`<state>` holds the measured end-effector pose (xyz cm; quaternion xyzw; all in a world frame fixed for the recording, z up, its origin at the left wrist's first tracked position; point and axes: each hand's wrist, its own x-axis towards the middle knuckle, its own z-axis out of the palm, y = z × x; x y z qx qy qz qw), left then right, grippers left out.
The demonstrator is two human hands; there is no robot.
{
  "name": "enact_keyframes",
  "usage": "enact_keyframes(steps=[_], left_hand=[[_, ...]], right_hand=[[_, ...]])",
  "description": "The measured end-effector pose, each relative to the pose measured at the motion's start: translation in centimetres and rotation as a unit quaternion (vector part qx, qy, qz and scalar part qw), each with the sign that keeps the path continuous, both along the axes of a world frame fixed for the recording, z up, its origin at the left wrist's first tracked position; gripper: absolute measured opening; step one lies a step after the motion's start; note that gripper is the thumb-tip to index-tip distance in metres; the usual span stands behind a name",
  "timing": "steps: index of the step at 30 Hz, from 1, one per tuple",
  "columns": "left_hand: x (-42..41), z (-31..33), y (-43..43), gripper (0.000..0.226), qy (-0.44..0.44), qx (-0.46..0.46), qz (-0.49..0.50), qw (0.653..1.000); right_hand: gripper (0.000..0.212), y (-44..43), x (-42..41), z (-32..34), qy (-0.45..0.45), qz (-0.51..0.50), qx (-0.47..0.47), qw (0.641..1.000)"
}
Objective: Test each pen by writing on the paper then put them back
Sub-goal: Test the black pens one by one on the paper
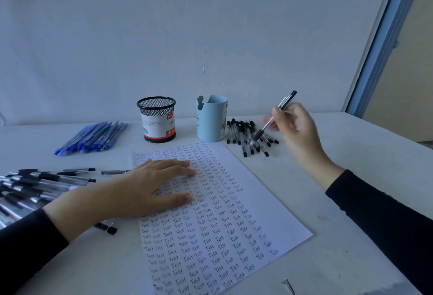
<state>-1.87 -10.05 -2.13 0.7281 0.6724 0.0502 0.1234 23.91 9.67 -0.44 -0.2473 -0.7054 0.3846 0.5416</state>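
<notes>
Aloft, right hand point(296, 128) pinches pen point(274, 118); left hand point(150, 184) flattens paper point(234, 212).

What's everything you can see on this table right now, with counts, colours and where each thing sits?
paper: one, white, filled with "Test", centre of table
mesh holder: one, black, labelled, behind paper
cup: one, light blue, right of mesh holder
blue pens: pile, uncounted, back left
black pens: two piles, beside cup and near left edge
held pen: one, black and clear, raised by cup-side pile
left hand: flat on paper
right hand: grips held pen
</notes>
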Motion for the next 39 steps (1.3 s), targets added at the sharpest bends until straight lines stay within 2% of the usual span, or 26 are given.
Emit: enact_keyframes(steps=[1,3,8,10,16,20,23,25,28,31,34,37,39], left_hand=[[0.0,0.0,0.0,0.080,0.001,0.001,0.000,1.000],[0.0,0.0,0.0,0.081,0.004,0.002,-0.002,1.000],[-0.3,-0.2,0.1,0.079,0.000,0.001,-0.002,1.000],[-0.4,-0.3,0.1,0.077,0.000,0.004,-0.003,1.000],[-0.4,-0.4,0.2,0.074,0.000,0.010,-0.008,1.000],[-0.3,-0.4,0.2,0.076,0.005,0.009,-0.014,1.000],[-0.4,-0.4,0.2,0.074,0.010,0.009,-0.016,1.000],[-0.4,-0.4,0.3,0.073,0.014,0.019,-0.021,1.000],[-0.4,0.2,0.2,0.070,-0.018,0.054,-0.005,0.998],[-2.1,1.7,0.0,0.057,-0.049,0.104,0.043,0.992],[-5.5,3.1,-0.6,0.029,-0.037,0.133,0.086,0.987],[-8.7,3.9,-1.5,0.009,-0.058,0.110,0.146,0.981],[-9.7,4.2,-2.0,0.011,-0.057,0.077,0.165,0.982]], right_hand=[[0.004,0.4,0.2,-0.1,-0.033,-0.048,0.097,0.994],[0.006,1.2,0.3,-0.3,-0.091,-0.078,0.191,0.974],[0.018,3.0,-0.9,-1.9,-0.246,-0.098,0.252,0.931],[0.016,3.5,-1.4,-2.4,-0.279,-0.101,0.242,0.924],[0.018,3.0,-1.6,-2.5,-0.342,-0.056,0.118,0.930],[0.011,3.2,-1.3,-2.6,-0.345,-0.066,0.100,0.931],[0.016,2.1,-1.8,-2.8,-0.329,-0.066,0.190,0.923],[0.025,0.8,-2.5,-3.0,-0.318,-0.009,0.239,0.918],[0.019,-0.9,-3.2,-3.6,-0.326,0.071,0.261,0.906],[0.020,-1.6,-3.2,-3.8,-0.336,0.095,0.262,0.899],[0.016,-1.6,-3.1,-3.9,-0.326,0.112,0.237,0.908],[0.019,-1.7,-3.1,-3.8,-0.320,0.120,0.228,0.912],[0.019,-1.8,-3.1,-3.8,-0.325,0.122,0.228,0.910]])
